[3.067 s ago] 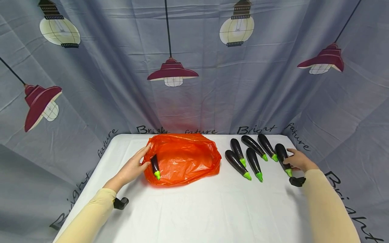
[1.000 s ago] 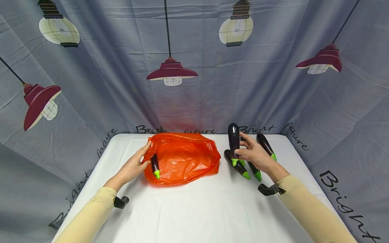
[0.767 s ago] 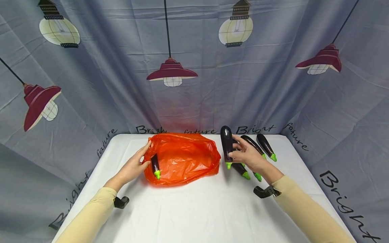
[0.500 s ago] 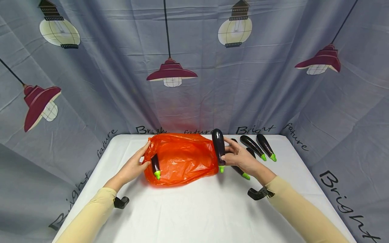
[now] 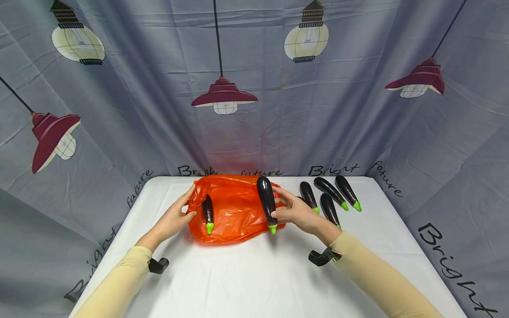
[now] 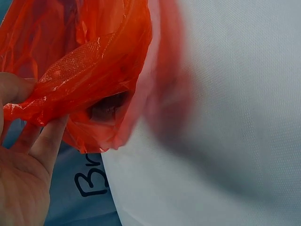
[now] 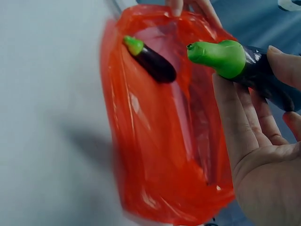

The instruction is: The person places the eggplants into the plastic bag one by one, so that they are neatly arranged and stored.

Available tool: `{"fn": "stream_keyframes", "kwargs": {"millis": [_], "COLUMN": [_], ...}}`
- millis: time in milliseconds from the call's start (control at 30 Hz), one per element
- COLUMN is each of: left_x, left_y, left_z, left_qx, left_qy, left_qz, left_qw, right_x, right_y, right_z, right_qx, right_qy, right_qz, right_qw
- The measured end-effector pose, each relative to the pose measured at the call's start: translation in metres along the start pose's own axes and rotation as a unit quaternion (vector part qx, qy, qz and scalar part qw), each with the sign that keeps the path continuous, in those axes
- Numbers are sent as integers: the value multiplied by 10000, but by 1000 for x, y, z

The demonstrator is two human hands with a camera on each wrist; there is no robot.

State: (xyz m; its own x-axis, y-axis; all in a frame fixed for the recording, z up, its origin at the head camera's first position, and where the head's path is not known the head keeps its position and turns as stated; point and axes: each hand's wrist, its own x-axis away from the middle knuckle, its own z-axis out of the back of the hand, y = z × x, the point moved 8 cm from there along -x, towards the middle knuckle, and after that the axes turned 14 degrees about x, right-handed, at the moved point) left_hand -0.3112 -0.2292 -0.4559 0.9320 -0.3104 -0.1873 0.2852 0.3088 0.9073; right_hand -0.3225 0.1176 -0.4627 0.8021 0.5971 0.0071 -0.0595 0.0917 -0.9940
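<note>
My left hand point(image 5: 173, 221) pinches the left rim of a red plastic bag point(image 5: 234, 212) between thumb and fingers; the left wrist view shows the film between them. Inside the bag, near that rim, lies one eggplant point(image 5: 208, 215) with a bright green stem end. My right hand point(image 5: 297, 213) holds another eggplant point(image 5: 266, 198) over the right part of the bag, its green end pointing toward me. In the right wrist view the thumb lies on one side of the held eggplant point(image 7: 225, 59), the fingers on the other.
Several more eggplants point(image 5: 331, 193) lie on the white table point(image 5: 246, 282) to the right of the bag, one mostly hidden behind my right hand. A grey curtain point(image 5: 254, 141) printed with lamps hangs right behind the table.
My right hand picked up the rightmost eggplant and carried it left, from the far right to over the bag. The eggplant in the bag has shifted slightly. My left hand stays at the rim.
</note>
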Motion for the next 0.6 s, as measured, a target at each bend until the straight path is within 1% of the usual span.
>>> {"fn": "stream_keyframes", "kwargs": {"millis": [233,600], "left_x": [0,-1], "left_y": [-2,-6], "left_z": [1,1], "left_qx": [32,-52], "left_qy": [24,116], "left_qz": [13,31], "left_qw": [10000,9999], "right_x": [-10,-30], "right_y": [5,21], "right_z": [-21,-53], "right_qx": [-38,-58], "right_qy": [-212,-409], "right_qz": [-6,-276], "right_qw": [9998,9988]}}
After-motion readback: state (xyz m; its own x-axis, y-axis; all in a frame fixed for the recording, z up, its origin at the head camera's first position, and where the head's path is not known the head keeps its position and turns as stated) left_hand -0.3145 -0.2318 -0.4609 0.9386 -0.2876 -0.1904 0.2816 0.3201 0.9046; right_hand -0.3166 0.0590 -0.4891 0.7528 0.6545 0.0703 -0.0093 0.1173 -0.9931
